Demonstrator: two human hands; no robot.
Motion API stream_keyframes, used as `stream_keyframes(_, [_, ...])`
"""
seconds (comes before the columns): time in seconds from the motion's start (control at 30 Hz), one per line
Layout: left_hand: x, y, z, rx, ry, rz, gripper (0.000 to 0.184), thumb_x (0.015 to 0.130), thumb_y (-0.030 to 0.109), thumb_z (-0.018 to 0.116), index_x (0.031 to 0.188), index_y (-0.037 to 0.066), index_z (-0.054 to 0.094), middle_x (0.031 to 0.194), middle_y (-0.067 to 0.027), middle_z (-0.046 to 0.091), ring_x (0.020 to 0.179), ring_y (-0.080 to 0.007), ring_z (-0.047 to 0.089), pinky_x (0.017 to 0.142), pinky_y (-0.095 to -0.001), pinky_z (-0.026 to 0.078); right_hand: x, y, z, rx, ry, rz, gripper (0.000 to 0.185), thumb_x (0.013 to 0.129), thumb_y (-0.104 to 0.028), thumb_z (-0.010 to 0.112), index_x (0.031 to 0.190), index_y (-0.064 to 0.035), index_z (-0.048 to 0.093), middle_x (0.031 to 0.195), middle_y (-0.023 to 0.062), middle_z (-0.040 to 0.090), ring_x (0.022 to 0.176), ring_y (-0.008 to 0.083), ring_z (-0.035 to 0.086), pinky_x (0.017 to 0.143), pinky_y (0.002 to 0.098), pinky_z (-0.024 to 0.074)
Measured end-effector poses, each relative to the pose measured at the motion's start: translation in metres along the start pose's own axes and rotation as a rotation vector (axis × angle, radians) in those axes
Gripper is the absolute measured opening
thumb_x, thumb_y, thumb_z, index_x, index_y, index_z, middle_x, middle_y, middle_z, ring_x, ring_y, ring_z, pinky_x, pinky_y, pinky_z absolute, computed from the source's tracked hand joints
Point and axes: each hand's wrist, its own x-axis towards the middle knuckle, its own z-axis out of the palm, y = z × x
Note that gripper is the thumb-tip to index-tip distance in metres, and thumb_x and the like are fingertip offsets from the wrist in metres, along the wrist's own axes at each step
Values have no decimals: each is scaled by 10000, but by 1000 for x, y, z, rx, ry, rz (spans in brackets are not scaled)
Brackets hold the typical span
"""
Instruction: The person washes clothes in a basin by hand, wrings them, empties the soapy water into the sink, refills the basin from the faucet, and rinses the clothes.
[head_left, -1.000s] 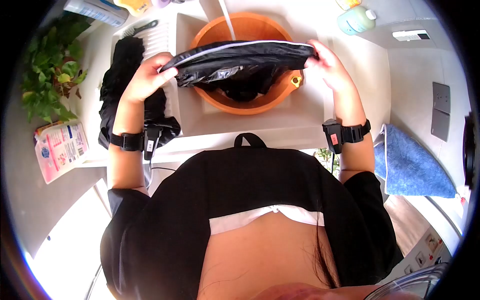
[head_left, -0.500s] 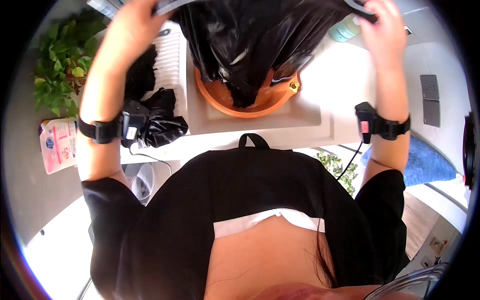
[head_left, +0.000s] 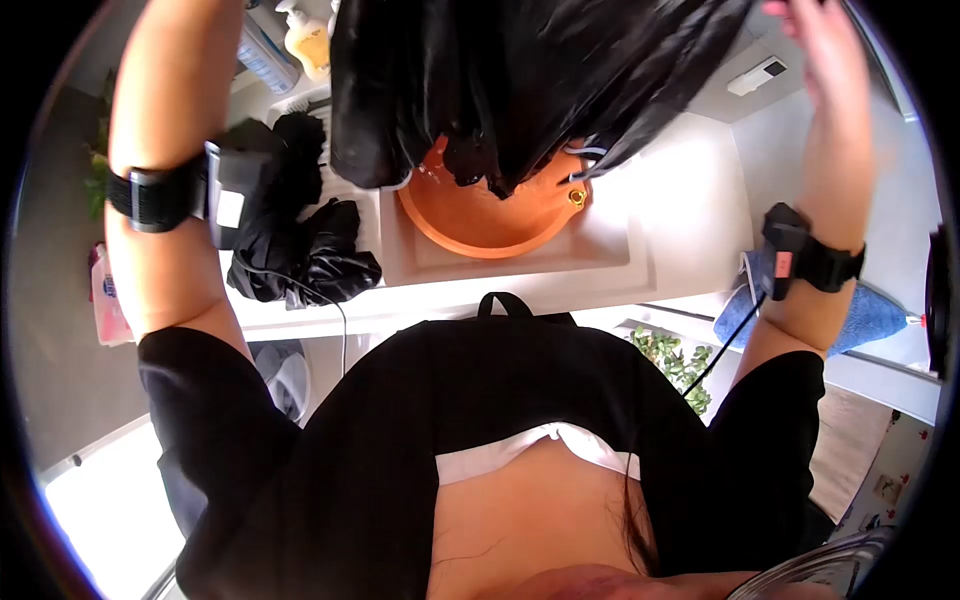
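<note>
A wet black cloth (head_left: 520,80) hangs spread at the top of the view, its lower edge over an orange basin (head_left: 490,240). The cloth's top edge is cut off by the frame. My right hand (head_left: 808,25) is at the upper right beside the cloth's upper corner, fingers closed on it, partly outside the frame. My left forearm rises past the top left edge, so my left hand is out of view. More bunched black cloth (head_left: 335,260) lies on the ribbed board left of the basin.
The basin sits in a pale sink (head_left: 610,245). Bottles (head_left: 308,45) stand at the upper left. A blue towel (head_left: 870,318) hangs at the right, and a pink and white packet (head_left: 108,300) is at the left. Green leaves (head_left: 670,360) show below the counter edge.
Both arms have gone higher and farther apart, lifting the black cloth up from the basin. More of the basin's inside shows, and my left hand has left the view.
</note>
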Motion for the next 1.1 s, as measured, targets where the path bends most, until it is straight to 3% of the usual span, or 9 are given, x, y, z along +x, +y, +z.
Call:
stream_keyframes(0.2, [-86,-114,56,261,-397,-345,295,853,189,579,1103,33,585,858,-96,638,811,-183,603,754,-292,480,-74,133,112,383,-465,378,682,852,-143,513,1399,59,158,1009,220,648,864,178,631,784,277,502])
stream_keyframes(0.3, [-151,-194,102,123,-654,-468,302,771,199,658,1019,45,580,778,-72,600,736,-173,562,696,-309,463,-125,195,172,449,-670,550,177,806,-82,547,975,-32,561,829,14,600,758,131,572,716,253,472])
stream_keyframes(0.5, [-200,-252,148,330,-1320,-405,385,674,137,639,1048,56,593,981,-182,625,954,-333,590,820,-363,467,-156,240,226,181,-1174,743,271,746,-85,583,1014,-46,580,789,78,622,720,140,603,591,271,474])
stream_keyframes(0.63, [-187,-281,179,277,-595,-531,358,696,95,605,1051,48,610,986,-186,623,984,-322,582,890,-363,446,-163,300,277,313,-563,708,380,744,-27,537,1120,-60,582,999,173,628,830,253,632,751,315,498])
stream_keyframes(0.7, [-206,-327,196,298,-818,-631,456,707,196,667,1148,114,582,1215,-168,534,1125,-317,506,947,-409,415,-168,320,300,37,-644,456,401,740,-23,531,1133,-78,591,1056,199,613,889,324,624,828,344,484])
stream_keyframes(0.8, [-248,-317,229,697,-1028,-774,916,641,527,747,1409,332,286,1526,-93,-54,1365,-454,28,1023,-650,221,-194,340,349,-134,-938,472,473,729,-220,663,1192,-207,573,1383,214,344,1221,405,404,982,436,391])
stream_keyframes(0.9, [-264,-321,253,687,-1036,-856,1110,607,500,787,1454,361,84,1523,-106,-64,1345,-481,111,993,-622,310,-216,313,370,-234,-1019,533,687,692,-373,749,1302,-270,452,1504,158,90,1303,493,222,1023,550,318])
stream_keyframes(1.03, [-275,-362,259,615,-1108,-819,1146,606,415,807,1462,314,52,1503,-188,18,1317,-430,248,1003,-517,360,-221,309,381,-393,-1110,661,805,752,-367,706,1403,-212,258,1463,224,181,1247,475,350,1007,500,356])
stream_keyframes(1.1, [-270,-382,252,445,-826,-967,1139,607,386,806,1467,274,66,1483,-240,111,1302,-392,307,986,-463,393,-223,316,386,499,-717,1160,661,811,-407,647,1347,-155,355,1395,154,341,1186,395,447,977,466,401])
